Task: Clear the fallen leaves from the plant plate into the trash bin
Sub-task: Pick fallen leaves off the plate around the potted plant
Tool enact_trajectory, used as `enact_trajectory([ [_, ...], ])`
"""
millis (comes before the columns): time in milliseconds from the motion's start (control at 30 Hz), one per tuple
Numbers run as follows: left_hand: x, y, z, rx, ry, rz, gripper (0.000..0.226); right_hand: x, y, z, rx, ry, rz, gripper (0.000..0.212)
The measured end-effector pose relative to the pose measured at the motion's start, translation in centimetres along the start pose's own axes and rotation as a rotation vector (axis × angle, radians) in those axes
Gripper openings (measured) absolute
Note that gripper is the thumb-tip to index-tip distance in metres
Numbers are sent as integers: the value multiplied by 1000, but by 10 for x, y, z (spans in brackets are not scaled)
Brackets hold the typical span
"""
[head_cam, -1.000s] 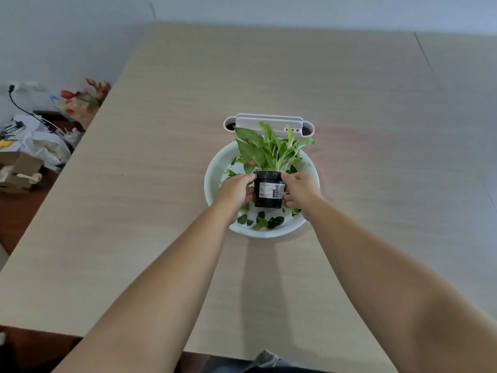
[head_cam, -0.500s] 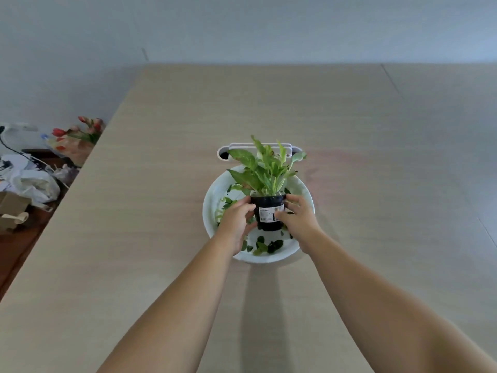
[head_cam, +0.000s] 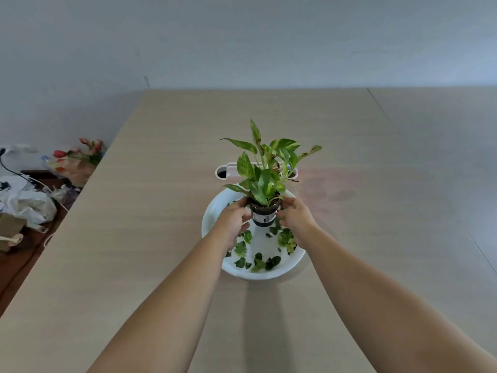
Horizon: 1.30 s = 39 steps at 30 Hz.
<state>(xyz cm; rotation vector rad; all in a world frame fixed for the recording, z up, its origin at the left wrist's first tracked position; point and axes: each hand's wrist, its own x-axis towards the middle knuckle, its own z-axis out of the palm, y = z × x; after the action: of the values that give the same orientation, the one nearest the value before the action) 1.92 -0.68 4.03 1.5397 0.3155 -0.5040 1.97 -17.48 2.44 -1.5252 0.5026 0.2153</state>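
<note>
Off the counter's left edge lies clutter, a bunch of tulips and crumpled bags, well apart from the work. The left hand curls round the left side of the small black pot, and the right hand curls round its right side — both clamped on it, holding the plant upright and apparently lifted clear of the white plate. The fallen leaves lie scattered in the plate, mostly toward its near rim. The white bin stands just behind the plate, partly hidden by foliage.

The likely trouble is a tilt: the pot is small and top-heavy with leaves, so a slack grip could spill soil into the plate or drop more leaves. Trailing foliage might also brush the bin as the pot is carried away — best set down well apart on bare counter.
</note>
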Motion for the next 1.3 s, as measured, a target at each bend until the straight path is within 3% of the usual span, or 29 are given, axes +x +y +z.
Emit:
enact_trajectory([
  [200,7,-9,-9,9,11,-21,69,11,9,6,-30,-111,55,49],
  [500,12,-35,-24,74,74,-104,67,7,23,4,-65,-82,116,40],
  [1000,10,-47,-32,101,-4,-75,69,0,32,1,-94,-43,124,40],
  [1100,8,-48,-35,321,35,-31,62,-3,35,-4,-221,-45,100,36],
  [1300,5,-58,-36,1123,-82,280,47,-13,41,-10,-603,-47,-14,40],
])
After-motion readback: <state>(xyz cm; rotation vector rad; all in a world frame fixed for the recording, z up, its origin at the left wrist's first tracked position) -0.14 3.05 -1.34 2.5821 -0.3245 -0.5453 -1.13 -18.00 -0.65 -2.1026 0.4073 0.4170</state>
